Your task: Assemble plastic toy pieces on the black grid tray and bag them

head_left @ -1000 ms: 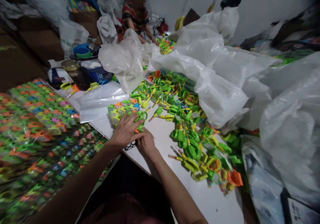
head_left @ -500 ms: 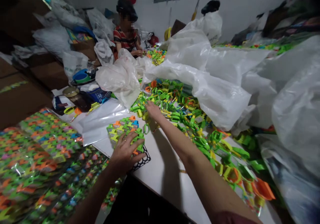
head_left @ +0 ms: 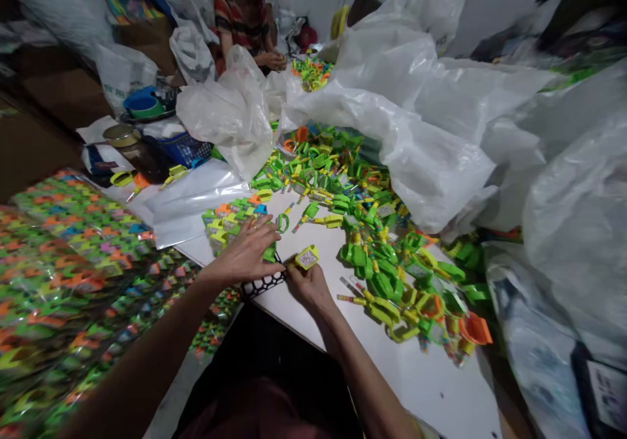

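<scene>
My left hand (head_left: pixel 249 246) lies with fingers outstretched over a batch of small green, yellow, orange and blue plastic toys (head_left: pixel 214 223). They stand packed in a black lattice rack (head_left: pixel 262 285), whose near end shows bare. Just right of the rack, my right hand (head_left: pixel 311 287) is closed on a yellow band-shaped plastic toy (head_left: pixel 307 257) with a glittery face turned up. A loose green ring-shaped toy (head_left: pixel 283 223) is near my left fingertips. Beyond and to the right spreads a heap of similar toys (head_left: pixel 385 276), many with thin coloured tubes attached.
White plastic bags (head_left: pixel 392 145) surround the heap. Clear plastic sheeting (head_left: pixel 191 197) lies left of the rack, near a lidded jar (head_left: pixel 128 144) and a blue basket (head_left: pixel 183 149). Packed toys (head_left: pixel 93 249) fill the lower left. Another person (head_left: pixel 245 24) sits across the table.
My right hand has come back from the heap to the rack's right side, now with a yellow toy in it. My left hand stays on the rack. The view has tilted down.
</scene>
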Action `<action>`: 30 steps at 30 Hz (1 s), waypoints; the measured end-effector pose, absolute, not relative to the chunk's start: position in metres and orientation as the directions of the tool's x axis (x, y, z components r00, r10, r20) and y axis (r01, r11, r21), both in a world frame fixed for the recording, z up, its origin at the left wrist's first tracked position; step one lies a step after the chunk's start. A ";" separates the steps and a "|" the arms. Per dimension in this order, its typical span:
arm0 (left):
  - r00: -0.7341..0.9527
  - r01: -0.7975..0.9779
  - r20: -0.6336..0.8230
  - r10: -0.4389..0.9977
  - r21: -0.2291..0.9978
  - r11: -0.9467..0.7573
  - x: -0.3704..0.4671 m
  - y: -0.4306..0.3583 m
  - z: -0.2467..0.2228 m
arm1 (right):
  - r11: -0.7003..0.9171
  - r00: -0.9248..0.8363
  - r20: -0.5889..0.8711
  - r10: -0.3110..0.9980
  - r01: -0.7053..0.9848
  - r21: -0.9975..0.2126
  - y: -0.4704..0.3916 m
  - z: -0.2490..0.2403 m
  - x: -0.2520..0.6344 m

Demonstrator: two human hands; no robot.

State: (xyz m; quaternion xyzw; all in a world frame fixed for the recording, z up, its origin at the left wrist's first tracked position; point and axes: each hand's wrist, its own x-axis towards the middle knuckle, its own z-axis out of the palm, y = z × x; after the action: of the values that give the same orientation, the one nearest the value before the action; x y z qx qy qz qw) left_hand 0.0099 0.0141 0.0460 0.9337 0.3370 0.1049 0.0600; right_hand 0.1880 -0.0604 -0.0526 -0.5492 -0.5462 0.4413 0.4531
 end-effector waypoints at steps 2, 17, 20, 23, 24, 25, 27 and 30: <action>0.747 0.622 0.147 0.649 0.191 -0.759 0.009 0.012 0.050 | 0.083 -0.006 0.084 0.996 0.239 -0.968 -0.059 -0.061 0.182; 0.835 0.529 0.074 0.546 0.170 -0.831 0.004 0.009 0.056 | 0.251 -0.235 0.113 0.965 0.717 -0.651 -0.047 -0.047 0.164; 0.856 0.482 0.119 0.503 0.167 -0.860 0.002 0.004 0.053 | 0.242 -0.206 0.138 0.969 0.661 -0.711 -0.057 -0.058 0.171; 0.857 0.476 0.127 0.499 0.174 -0.862 0.003 0.006 0.050 | 0.182 -0.284 0.018 0.959 0.563 -0.806 -0.046 -0.052 0.194; 0.853 0.484 0.122 0.507 0.178 -0.857 0.004 0.009 0.050 | 0.154 -0.309 -0.027 0.951 0.546 -0.824 -0.036 -0.045 0.203; 0.845 0.498 0.116 0.521 0.183 -0.848 0.007 0.013 0.051 | 0.130 -0.307 -0.058 0.950 0.558 -0.820 -0.025 -0.036 0.210; 0.819 0.540 0.103 0.564 0.192 -0.819 0.013 0.023 0.052 | 0.076 -0.186 -0.070 0.980 0.677 -0.732 0.001 -0.015 0.217; 0.773 0.596 0.095 0.627 0.229 -0.769 0.018 0.036 0.059 | -0.090 0.057 -0.087 0.995 0.895 -0.437 0.028 0.008 0.211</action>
State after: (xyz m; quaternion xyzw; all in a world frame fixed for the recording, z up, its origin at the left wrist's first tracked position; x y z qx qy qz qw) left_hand 0.0180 0.0357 0.0588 0.9368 0.3266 0.0835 0.0933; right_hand 0.2109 0.0283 0.0077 -0.7146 -0.6610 0.1854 0.1342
